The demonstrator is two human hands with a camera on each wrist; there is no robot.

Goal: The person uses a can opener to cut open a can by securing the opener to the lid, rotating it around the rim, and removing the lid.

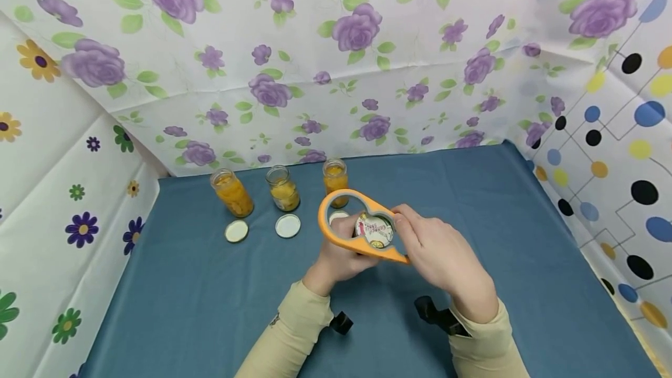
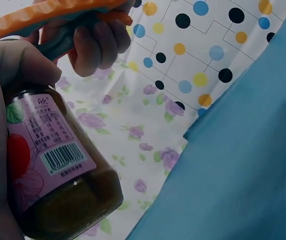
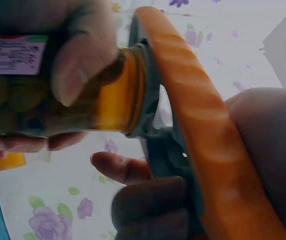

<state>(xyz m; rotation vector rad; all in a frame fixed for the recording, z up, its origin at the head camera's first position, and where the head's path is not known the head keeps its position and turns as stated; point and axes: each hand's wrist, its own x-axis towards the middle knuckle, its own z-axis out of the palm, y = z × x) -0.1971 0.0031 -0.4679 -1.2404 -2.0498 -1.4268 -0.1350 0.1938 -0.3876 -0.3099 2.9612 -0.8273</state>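
My left hand (image 1: 338, 256) grips a closed glass jar (image 2: 65, 175) with a pink label and barcode; yellowish fruit shows through the glass in the right wrist view. Its printed lid (image 1: 374, 230) shows through the larger opening of an orange jar opener (image 1: 362, 244) lined in grey. In the right wrist view the opener's grey lining lies right at the lid's rim. My right hand (image 1: 446, 249) holds the narrow handle end of the opener, fingers curled round it. From above, the left hand and opener hide most of the jar's body.
Behind the hands stand three lidless jars of yellow-orange fruit: a left jar (image 1: 234, 196), a middle jar (image 1: 285, 194) and a right jar (image 1: 336, 179). A left lid (image 1: 237, 231) and a middle lid (image 1: 287, 226) lie before them on the blue cloth (image 1: 210, 308); the opener partly overlaps a third lid (image 1: 339, 215).
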